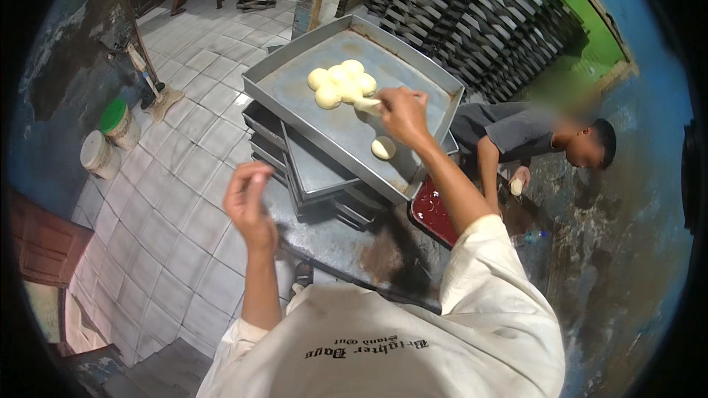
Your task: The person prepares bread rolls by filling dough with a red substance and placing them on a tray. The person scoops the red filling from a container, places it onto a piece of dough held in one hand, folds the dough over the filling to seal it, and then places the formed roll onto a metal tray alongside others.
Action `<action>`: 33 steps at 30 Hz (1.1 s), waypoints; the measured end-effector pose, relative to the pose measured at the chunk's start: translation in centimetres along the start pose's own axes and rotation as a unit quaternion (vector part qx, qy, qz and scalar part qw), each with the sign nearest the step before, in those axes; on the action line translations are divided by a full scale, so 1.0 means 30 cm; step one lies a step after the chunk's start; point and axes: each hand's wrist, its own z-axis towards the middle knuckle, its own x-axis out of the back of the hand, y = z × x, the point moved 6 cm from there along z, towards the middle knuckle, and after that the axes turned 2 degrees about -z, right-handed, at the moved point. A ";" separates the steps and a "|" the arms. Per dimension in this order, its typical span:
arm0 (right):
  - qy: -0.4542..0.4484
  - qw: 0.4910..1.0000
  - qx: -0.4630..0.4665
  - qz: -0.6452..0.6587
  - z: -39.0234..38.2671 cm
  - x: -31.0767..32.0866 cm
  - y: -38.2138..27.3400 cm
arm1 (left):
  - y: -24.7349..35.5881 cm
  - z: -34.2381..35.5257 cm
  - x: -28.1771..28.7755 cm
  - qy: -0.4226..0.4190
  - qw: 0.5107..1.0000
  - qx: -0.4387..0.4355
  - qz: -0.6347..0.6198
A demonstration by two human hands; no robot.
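A grey metal baking tray (295,116) lies tilted on a stack of similar trays in front of me. In it sits a cluster of several smooth, pale yellow dough balls (341,82), touching one another. A single dough ball (383,148) rests apart, nearer to me. My right hand (404,113) is over the tray with its fingers closed on a pale, elongated piece of dough (367,106), right beside the cluster. Left of the tray, my left hand (249,203) is raised in the air, its fingers loosely bent and somewhat blurred, with nothing visible in them.
More trays (313,158) are stacked under the top one on a dark worktable (332,243). A red tray (434,214) lies to the right, where a co-worker bends over, holding a pale piece. Tall stacks of trays (472,22) stand behind. Two buckets (120,124) are at left.
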 end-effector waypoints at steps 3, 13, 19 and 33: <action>0.040 0.972 -0.097 0.211 -0.149 0.143 0.159 | 0.016 -0.017 -0.283 -0.134 0.988 0.013 0.077; 0.243 0.773 -0.283 0.513 -0.839 0.304 0.187 | -0.212 -0.438 -0.820 -0.337 0.890 0.308 -0.007; 0.277 0.686 -0.367 0.564 -1.287 -0.118 0.464 | -0.466 -0.837 -0.861 -0.365 0.647 0.651 -0.157; -0.022 0.854 -0.504 0.125 -2.005 -0.578 0.724 | -0.670 -0.911 -0.523 -0.152 0.734 0.656 -0.087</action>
